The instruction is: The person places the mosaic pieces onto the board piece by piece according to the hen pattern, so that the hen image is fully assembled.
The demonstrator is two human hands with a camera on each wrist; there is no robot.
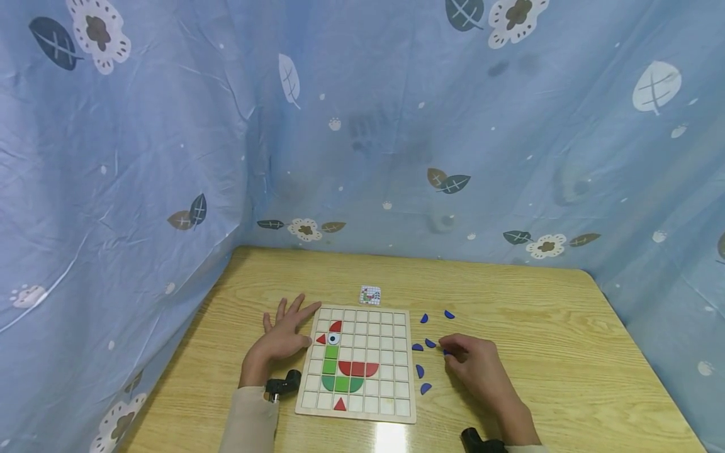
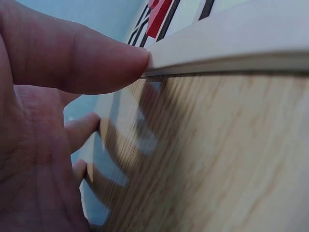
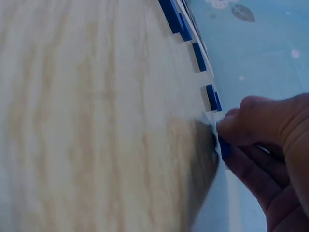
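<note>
A wooden grid board bears a bird-like picture of coloured tiles: a red quarter piece, a round eye tile, red triangles, green squares and red and green curved pieces. My left hand rests by the board's left side with fingers spread; in the left wrist view its thumb touches the board's edge. To the right of the board, my right hand pinches a blue half-round piece between thumb and fingers, close over the table.
Several blue half-round pieces lie on the table between the board and my right hand and above it. A small picture card lies beyond the board's far edge. Blue patterned cloth hangs around the table's back and sides.
</note>
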